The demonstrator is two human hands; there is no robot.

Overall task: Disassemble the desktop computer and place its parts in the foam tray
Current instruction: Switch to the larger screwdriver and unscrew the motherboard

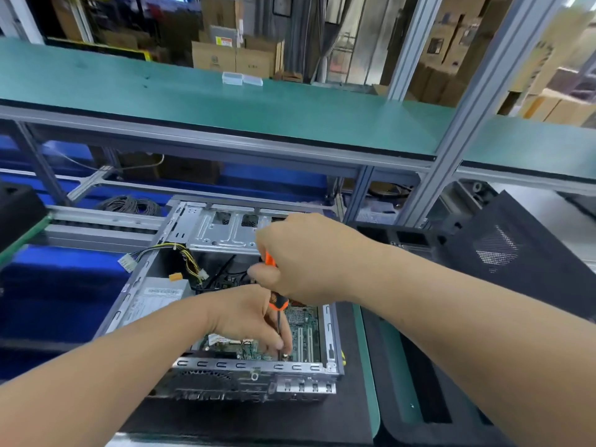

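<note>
Orange-and-black screwdriver handle (pixel 278 301) showing only in part, upper end lying buried inside right hand (pixel 300 259); thin dark shaft tip vanishing behind left hand's fingertips (pixel 283 345), screw itself too small to tell; green motherboard (pixel 304 333) lying mostly covered by both hands; printed label on grey power supply box (pixel 158 296) blurring beyond reading; black foam tray (pixel 419 398) running off bottom edge; both forearms getting cut by frame edges.

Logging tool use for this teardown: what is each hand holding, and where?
The right hand grips the orange-and-black screwdriver by its handle. The left hand's fingers pinch its thin metal shaft low, near the tip.
</note>
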